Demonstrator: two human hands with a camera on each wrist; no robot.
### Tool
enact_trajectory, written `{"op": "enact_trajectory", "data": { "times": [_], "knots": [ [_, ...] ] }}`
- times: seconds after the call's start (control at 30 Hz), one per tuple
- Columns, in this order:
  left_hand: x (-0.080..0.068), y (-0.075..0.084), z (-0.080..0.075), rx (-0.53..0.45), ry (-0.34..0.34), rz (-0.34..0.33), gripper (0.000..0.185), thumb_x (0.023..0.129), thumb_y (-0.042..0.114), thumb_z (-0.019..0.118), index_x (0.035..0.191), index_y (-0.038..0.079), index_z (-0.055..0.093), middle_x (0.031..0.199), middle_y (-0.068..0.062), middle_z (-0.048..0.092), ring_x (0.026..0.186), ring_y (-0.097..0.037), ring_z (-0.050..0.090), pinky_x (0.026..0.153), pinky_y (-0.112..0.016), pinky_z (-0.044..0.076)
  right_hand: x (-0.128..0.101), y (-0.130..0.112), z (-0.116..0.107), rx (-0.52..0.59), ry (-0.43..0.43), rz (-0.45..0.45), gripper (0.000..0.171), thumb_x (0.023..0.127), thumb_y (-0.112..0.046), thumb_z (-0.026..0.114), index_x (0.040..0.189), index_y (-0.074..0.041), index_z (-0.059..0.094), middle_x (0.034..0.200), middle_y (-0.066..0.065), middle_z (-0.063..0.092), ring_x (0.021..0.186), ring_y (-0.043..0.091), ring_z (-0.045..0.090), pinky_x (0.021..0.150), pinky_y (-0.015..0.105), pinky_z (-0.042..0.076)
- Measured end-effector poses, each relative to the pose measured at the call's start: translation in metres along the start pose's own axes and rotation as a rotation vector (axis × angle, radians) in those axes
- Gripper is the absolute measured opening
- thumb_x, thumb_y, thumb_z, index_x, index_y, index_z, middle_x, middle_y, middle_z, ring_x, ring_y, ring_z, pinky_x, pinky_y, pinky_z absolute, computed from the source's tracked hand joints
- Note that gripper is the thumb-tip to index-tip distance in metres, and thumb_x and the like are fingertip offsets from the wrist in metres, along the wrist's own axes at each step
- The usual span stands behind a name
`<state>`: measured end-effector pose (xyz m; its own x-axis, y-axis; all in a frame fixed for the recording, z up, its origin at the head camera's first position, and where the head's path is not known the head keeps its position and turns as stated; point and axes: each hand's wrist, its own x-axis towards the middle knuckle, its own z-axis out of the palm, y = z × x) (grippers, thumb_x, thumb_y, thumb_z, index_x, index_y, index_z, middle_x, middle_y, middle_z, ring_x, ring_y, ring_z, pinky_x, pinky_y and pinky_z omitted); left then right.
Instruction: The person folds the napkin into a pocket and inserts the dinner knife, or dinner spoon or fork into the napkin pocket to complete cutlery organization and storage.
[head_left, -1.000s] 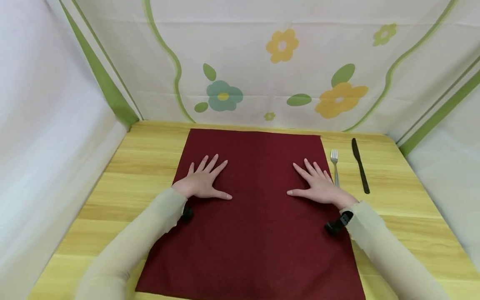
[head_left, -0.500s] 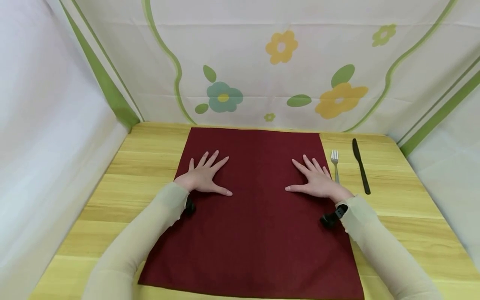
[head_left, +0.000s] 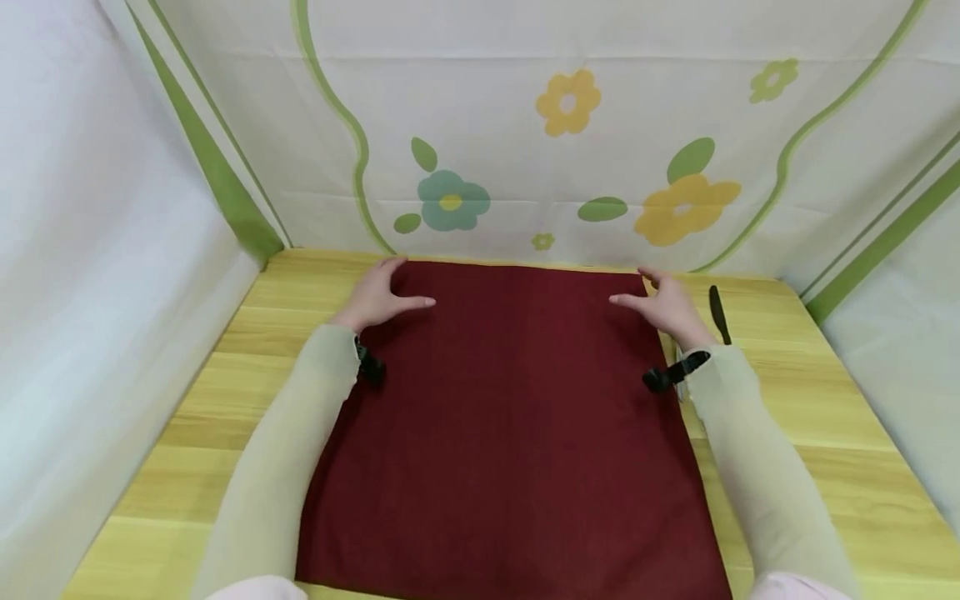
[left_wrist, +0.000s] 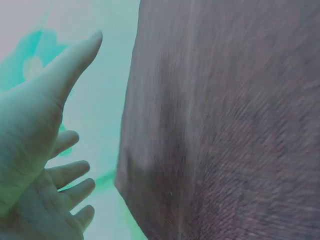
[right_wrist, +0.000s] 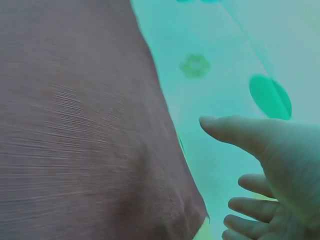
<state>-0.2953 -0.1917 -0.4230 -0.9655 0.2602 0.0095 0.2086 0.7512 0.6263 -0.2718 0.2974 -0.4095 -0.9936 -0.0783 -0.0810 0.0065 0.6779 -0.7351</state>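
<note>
A dark red cloth lies spread on the wooden table. At its far left corner is my left hand, thumb held apart from the bent fingers. My right hand is at the far right corner in a like pose. In the left wrist view a gap shows between the thumb and the cloth. The right wrist view likewise shows the thumb clear of the cloth edge. Neither hand pinches the fabric. Beneath my right wrist, the fork is almost wholly hidden.
A black knife lies right of the cloth, its lower part covered by my right sleeve. Bare wood of the table shows on both sides. A white flowered curtain hangs behind the far edge, with white sheets at left and right.
Both hands have left their flat, spread pose on the cloth and moved away from me to its far corners. The right arm now covers the fork and part of the knife.
</note>
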Motion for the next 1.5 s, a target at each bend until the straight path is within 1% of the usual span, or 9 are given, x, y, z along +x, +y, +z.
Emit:
{"op": "enact_trajectory", "data": {
  "times": [0.2, 0.37, 0.57, 0.77, 0.9, 1.07, 1.2, 1.33, 1.5],
  "knots": [
    [0.007, -0.013, -0.003, -0.187, 0.051, -0.114, 0.108, 0.085, 0.052, 0.081, 0.162, 0.005, 0.022, 0.164, -0.017, 0.022, 0.147, -0.036, 0.024, 0.117, -0.052, 0.026, 0.015, 0.008, -0.012, 0.148, 0.029, 0.078, 0.095, 0.095, -0.043, 0.072, 0.161, 0.001, 0.020, 0.162, 0.026, 0.024, 0.147, 0.044, 0.024, 0.114, 0.058, 0.028],
    [0.010, -0.018, -0.002, -0.278, 0.062, -0.158, 0.107, 0.086, 0.049, 0.081, 0.162, 0.005, 0.020, 0.164, -0.017, 0.022, 0.148, -0.035, 0.025, 0.117, -0.050, 0.027, 0.022, 0.013, -0.017, 0.175, 0.018, 0.127, 0.094, 0.097, -0.042, 0.070, 0.160, 0.003, 0.018, 0.161, 0.029, 0.024, 0.145, 0.044, 0.028, 0.113, 0.055, 0.031],
    [0.013, -0.023, -0.004, -0.318, 0.075, -0.236, 0.103, 0.092, 0.044, 0.076, 0.162, 0.001, 0.014, 0.166, -0.019, 0.019, 0.150, -0.034, 0.024, 0.117, -0.048, 0.028, 0.029, 0.012, -0.018, 0.295, -0.010, 0.194, 0.095, 0.097, -0.038, 0.070, 0.161, 0.004, 0.013, 0.163, 0.027, 0.017, 0.142, 0.043, 0.036, 0.111, 0.051, 0.037],
    [0.015, -0.018, -0.006, -0.328, 0.086, -0.275, 0.095, 0.097, 0.042, 0.070, 0.162, 0.001, 0.014, 0.165, -0.021, 0.021, 0.149, -0.035, 0.026, 0.117, -0.047, 0.029, 0.029, 0.008, -0.017, 0.356, -0.006, 0.231, 0.093, 0.100, -0.037, 0.066, 0.162, 0.002, 0.009, 0.164, 0.025, 0.019, 0.140, 0.043, 0.039, 0.110, 0.049, 0.039],
    [0.018, -0.015, -0.005, -0.377, 0.099, -0.317, 0.083, 0.102, 0.037, 0.062, 0.162, 0.000, 0.017, 0.162, -0.023, 0.026, 0.148, -0.036, 0.027, 0.117, -0.047, 0.028, 0.031, 0.008, -0.013, 0.353, 0.012, 0.216, 0.085, 0.100, -0.033, 0.066, 0.161, 0.002, 0.018, 0.158, 0.027, 0.032, 0.137, 0.040, 0.043, 0.109, 0.043, 0.042],
    [0.023, -0.014, 0.000, -0.429, 0.122, -0.348, 0.071, 0.106, 0.027, 0.056, 0.161, -0.001, 0.020, 0.159, -0.024, 0.032, 0.145, -0.036, 0.033, 0.116, -0.047, 0.031, 0.033, 0.007, -0.006, 0.302, 0.039, 0.182, 0.070, 0.100, -0.030, 0.067, 0.155, 0.001, 0.038, 0.147, 0.025, 0.047, 0.126, 0.037, 0.052, 0.100, 0.033, 0.048],
    [0.024, -0.012, 0.003, -0.385, 0.129, -0.366, 0.066, 0.105, 0.016, 0.056, 0.159, -0.004, 0.023, 0.156, -0.025, 0.037, 0.143, -0.037, 0.037, 0.113, -0.046, 0.035, 0.034, 0.004, -0.002, 0.262, 0.086, 0.158, 0.056, 0.100, -0.022, 0.068, 0.147, 0.004, 0.051, 0.143, 0.024, 0.052, 0.116, 0.035, 0.057, 0.088, 0.025, 0.052],
    [0.024, -0.009, 0.004, -0.260, 0.126, -0.362, 0.066, 0.100, 0.010, 0.064, 0.156, -0.006, 0.033, 0.149, -0.026, 0.045, 0.137, -0.039, 0.043, 0.110, -0.047, 0.039, 0.036, 0.004, 0.001, 0.190, 0.136, 0.147, 0.051, 0.099, -0.020, 0.069, 0.142, 0.004, 0.057, 0.142, 0.023, 0.054, 0.108, 0.034, 0.060, 0.076, 0.019, 0.051],
    [0.023, -0.007, 0.006, -0.191, 0.129, -0.361, 0.056, 0.098, 0.011, 0.068, 0.147, -0.005, 0.048, 0.139, -0.023, 0.055, 0.124, -0.038, 0.053, 0.103, -0.049, 0.046, 0.036, 0.002, 0.004, 0.173, 0.155, 0.144, 0.049, 0.099, -0.020, 0.069, 0.141, 0.003, 0.058, 0.143, 0.023, 0.053, 0.108, 0.034, 0.061, 0.073, 0.018, 0.050]
  ]
}}
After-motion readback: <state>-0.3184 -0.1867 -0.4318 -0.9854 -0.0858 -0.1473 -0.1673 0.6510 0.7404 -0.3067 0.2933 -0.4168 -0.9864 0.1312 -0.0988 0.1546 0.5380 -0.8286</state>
